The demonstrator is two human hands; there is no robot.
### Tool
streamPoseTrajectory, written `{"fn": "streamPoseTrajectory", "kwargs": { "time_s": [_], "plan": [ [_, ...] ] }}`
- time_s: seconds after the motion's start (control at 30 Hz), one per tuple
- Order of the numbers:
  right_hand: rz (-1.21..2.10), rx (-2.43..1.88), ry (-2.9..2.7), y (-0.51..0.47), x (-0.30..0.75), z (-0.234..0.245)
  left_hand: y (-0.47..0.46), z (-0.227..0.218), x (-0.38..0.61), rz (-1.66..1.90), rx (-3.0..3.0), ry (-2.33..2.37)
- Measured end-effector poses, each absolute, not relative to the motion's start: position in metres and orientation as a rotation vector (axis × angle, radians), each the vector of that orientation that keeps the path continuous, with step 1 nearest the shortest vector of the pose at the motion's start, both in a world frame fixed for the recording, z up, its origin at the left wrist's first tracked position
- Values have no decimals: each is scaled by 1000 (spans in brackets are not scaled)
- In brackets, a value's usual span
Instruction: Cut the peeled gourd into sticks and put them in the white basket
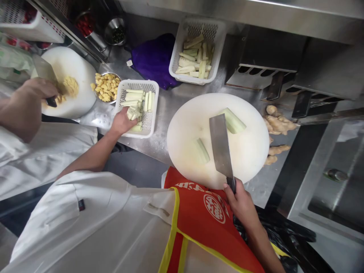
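My right hand (240, 199) grips the handle of a cleaver (220, 146), whose blade lies over a round white cutting board (250, 151). Two pale green vegetable pieces rest on the board: one (233, 120) at the far side and one (202, 149) just left of the blade. My left hand (123, 122) reaches out to a small white basket (150, 125) and is closed on a few cut pale green sticks (133, 113) inside it. More sticks (140, 99) lie in that basket.
A larger white basket (218, 34) of cut sticks stands at the back beside a purple cloth (155, 57). Ginger roots (277, 123) lie right of the board. At left, another person's hand (34, 91) chops minced ginger on a second board (76, 68) near a bowl (106, 87). A sink (335, 178) is at right.
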State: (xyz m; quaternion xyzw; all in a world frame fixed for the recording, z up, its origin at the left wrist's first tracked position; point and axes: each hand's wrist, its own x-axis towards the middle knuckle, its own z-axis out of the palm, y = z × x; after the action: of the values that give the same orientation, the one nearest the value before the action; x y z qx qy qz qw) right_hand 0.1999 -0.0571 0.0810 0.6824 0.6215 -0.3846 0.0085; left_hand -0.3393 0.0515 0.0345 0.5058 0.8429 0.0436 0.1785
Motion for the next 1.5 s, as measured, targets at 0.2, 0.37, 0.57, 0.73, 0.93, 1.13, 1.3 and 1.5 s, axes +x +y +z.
{"fn": "streamPoseTrajectory", "kwargs": {
  "time_s": [0.2,0.37,0.57,0.73,0.93,1.13,1.3,1.5],
  "plan": [
    [-1206,2117,1985,-58,202,80,87,8,-304,191,1016,2246],
    [-1230,2123,1988,-60,201,78,93,-11,-313,71,1023,2180],
    [-1228,2138,1956,-61,200,77,81,-4,-303,49,1310,2208],
    [-1240,2121,1947,-60,200,77,76,-10,-290,57,1391,2175],
    [-1254,2107,2008,-59,197,83,70,1,-288,188,1455,2253],
    [-1231,2102,2051,-70,199,94,39,33,-211,729,2093,1888],
    [-1203,1955,2119,-77,202,97,14,37,-115,934,2416,1175],
    [-1202,1895,2183,-84,207,103,11,4,-89,1033,2494,1060]
  ]
}}
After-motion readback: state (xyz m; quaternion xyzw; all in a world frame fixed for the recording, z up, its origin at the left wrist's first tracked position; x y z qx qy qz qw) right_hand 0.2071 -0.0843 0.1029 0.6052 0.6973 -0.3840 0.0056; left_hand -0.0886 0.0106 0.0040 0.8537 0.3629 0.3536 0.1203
